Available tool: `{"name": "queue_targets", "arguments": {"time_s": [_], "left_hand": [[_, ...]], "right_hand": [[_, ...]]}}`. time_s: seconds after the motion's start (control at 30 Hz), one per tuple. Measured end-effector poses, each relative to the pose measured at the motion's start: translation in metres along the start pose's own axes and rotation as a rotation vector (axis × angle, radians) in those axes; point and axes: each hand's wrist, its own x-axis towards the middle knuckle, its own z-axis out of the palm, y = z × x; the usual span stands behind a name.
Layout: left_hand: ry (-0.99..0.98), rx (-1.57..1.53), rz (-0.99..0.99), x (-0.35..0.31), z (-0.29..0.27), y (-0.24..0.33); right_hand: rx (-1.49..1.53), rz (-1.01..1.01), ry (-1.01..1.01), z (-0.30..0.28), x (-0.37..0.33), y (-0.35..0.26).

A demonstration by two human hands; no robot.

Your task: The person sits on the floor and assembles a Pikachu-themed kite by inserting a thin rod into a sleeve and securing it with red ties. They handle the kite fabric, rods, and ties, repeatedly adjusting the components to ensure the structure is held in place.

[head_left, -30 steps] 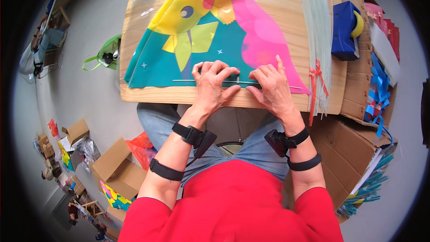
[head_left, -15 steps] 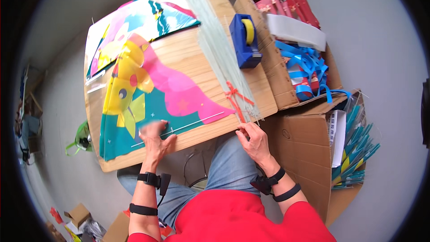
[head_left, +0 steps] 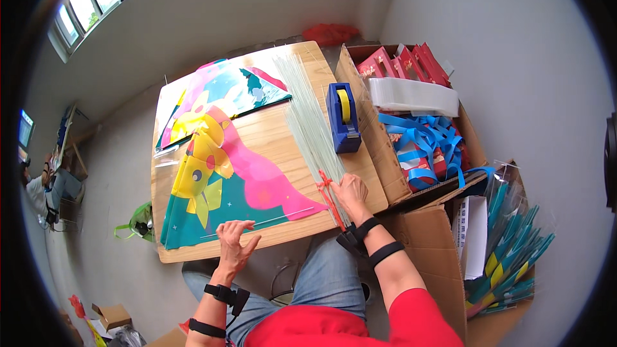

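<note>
I see the left hand [head_left: 236,244] spread beside 1 kite sail [head_left: 239,203]; the right hand [head_left: 351,194] is at the rod bundle [head_left: 311,135], its grip I cannot tell.

One teal and pink sheet [head_left: 247,196], printed with a yellow cartoon animal, lies spread toward seven o'clock of the bench [head_left: 263,139]. A thin white rod [head_left: 276,218] rests along its six-o'clock edge. The bundle of thin pale rods [head_left: 312,130], tied with red ribbon [head_left: 326,183], stretches from twelve-thirty to about four-thirty.

Blown-out window [head_left: 81,1], soft daylight, dark edges
</note>
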Motion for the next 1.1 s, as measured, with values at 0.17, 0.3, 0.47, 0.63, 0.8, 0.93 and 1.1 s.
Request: {"name": "queue_targets", "arguments": {"time_s": [0.17, 0.3, 0.47, 0.63, 0.8, 0.93, 1.1], "left_hand": [[-0.066, -0.071, 0.071, -0.015, 0.012, 0.026], [-0.144, -0.162, 0.074, -0.022, 0.022, 0.033], [-0.25, -0.38, 0.059, -0.028, 0.037, 0.035], [-0.351, -0.719, -0.273, -0.026, 0.05, 0.058], [-0.652, -1.017, -0.46, -0.022, 0.086, 0.121], [-0.876, -1.159, -0.486, -0.047, 0.103, 0.152], [-0.896, -1.153, -0.623, -0.065, 0.113, 0.158]], "right_hand": [[0.079, 0.022, -0.104, 0.009, 0.016, 0.01], [0.276, 0.019, -0.187, -0.006, 0.021, 0.022], [0.659, 0.014, -0.328, -0.032, -0.011, 0.03], [1.114, 0.075, -0.483, -0.069, -0.081, 0.019], [1.142, 0.205, -0.49, -0.092, -0.199, 0.037], [1.063, 0.318, -0.525, -0.103, -0.257, 0.056], [1.01, 0.301, -0.514, -0.107, -0.267, 0.068]]}}
